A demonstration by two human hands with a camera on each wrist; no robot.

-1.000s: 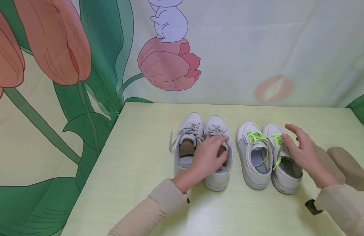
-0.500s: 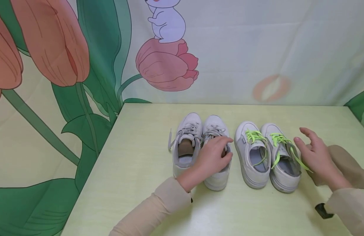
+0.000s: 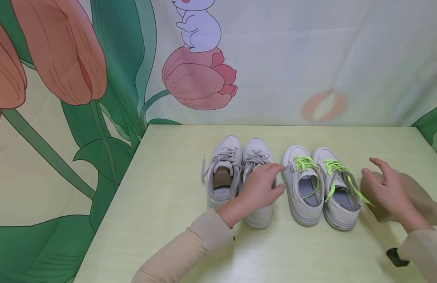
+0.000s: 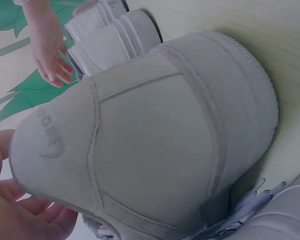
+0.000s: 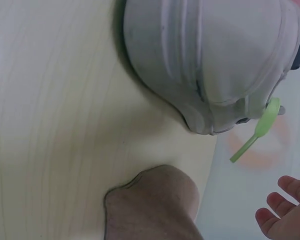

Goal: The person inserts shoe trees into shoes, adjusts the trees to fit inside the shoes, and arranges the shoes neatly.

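Observation:
Two white sneakers with grey laces stand side by side, a left one (image 3: 214, 201) and a right one (image 3: 259, 218). My left hand (image 3: 262, 188) hovers over the right one's opening, fingers loosely bent and thumb apart. In the left wrist view, the fingers show beyond that shoe's heel (image 4: 150, 130). To the right are two smaller white sneakers with neon green laces, one (image 3: 307, 214) beside the other (image 3: 342, 221). My right hand (image 3: 391, 192) holds nothing, its fingers spread loosely in the air. A green lace end (image 5: 267, 120) sticks out from the outer shoe's side.
Below my right hand, a taupe, rounded, elongated object (image 3: 425, 200) lies on the pale wooden table (image 3: 161, 196). A cloth backdrop (image 3: 285, 78) printed with tulips and a white animal hangs along the table's back edge. Dark wrist gear (image 3: 397, 257) hangs under my right sleeve.
My right hand has moved right, away from the green-laced sneaker to above the taupe object, and the lace end now lies out sideways. My left hand has shifted slightly right. The shoes stay in place.

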